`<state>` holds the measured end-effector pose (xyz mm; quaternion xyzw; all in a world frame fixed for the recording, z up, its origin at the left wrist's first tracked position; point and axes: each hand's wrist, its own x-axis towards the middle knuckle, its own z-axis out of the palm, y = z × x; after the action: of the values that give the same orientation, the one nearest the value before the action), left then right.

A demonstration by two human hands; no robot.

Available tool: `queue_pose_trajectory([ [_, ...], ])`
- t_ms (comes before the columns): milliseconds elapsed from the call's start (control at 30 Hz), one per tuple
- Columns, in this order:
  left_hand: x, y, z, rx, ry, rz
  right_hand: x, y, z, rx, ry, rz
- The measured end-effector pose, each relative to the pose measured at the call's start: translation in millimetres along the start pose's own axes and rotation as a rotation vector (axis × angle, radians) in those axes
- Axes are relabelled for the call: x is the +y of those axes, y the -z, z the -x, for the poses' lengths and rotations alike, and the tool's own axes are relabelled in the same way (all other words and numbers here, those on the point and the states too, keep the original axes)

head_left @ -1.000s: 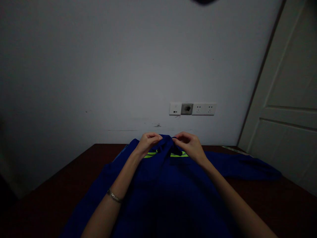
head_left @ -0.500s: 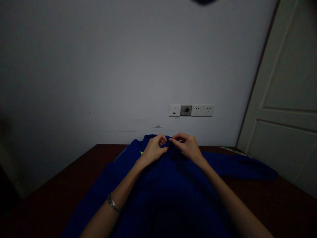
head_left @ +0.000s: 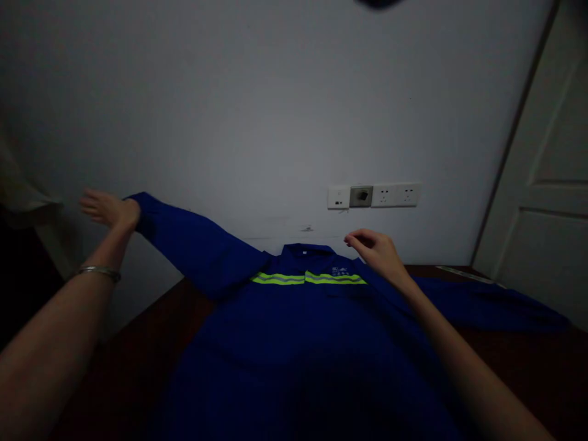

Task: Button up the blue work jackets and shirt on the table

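Observation:
A blue work jacket [head_left: 275,324] lies spread with its collar toward the wall and a yellow-green reflective stripe [head_left: 280,278] across the chest. My left hand [head_left: 109,209] is far out to the left at the end of the jacket's raised sleeve [head_left: 193,236]. Its fingers are stretched out and slightly blurred, and the sleeve end meets it near the wrist. Above the chest print, right of the collar [head_left: 307,251], hovers my right hand [head_left: 374,248]. Thumb and fingers are pinched together there, with nothing visible between them.
Under the jacket is a dark reddish-brown table [head_left: 151,337], its back edge by a pale wall [head_left: 206,122]. Wall sockets [head_left: 395,195] sit behind the right hand. A white door [head_left: 542,226] stands at right, and a pale cloth-like shape [head_left: 27,193] at far left.
My left hand has left the collar and swung far left, and the left sleeve is now lifted. The collar and stripe have come into view. My right hand has shifted slightly up and right.

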<state>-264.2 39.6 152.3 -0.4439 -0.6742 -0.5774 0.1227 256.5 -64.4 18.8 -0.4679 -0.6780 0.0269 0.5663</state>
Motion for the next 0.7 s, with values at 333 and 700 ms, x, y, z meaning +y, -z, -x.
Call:
queue_pose_trajectory([
  [333,33,-71.8,46,0.045,-0.235,-0.136,17,-15,-1,-0.1,-0.014,-0.025],
  [700,153,-181.3,209,-0.479,-0.498,0.013,15,-17,1,-0.155,-0.052,-0.007],
])
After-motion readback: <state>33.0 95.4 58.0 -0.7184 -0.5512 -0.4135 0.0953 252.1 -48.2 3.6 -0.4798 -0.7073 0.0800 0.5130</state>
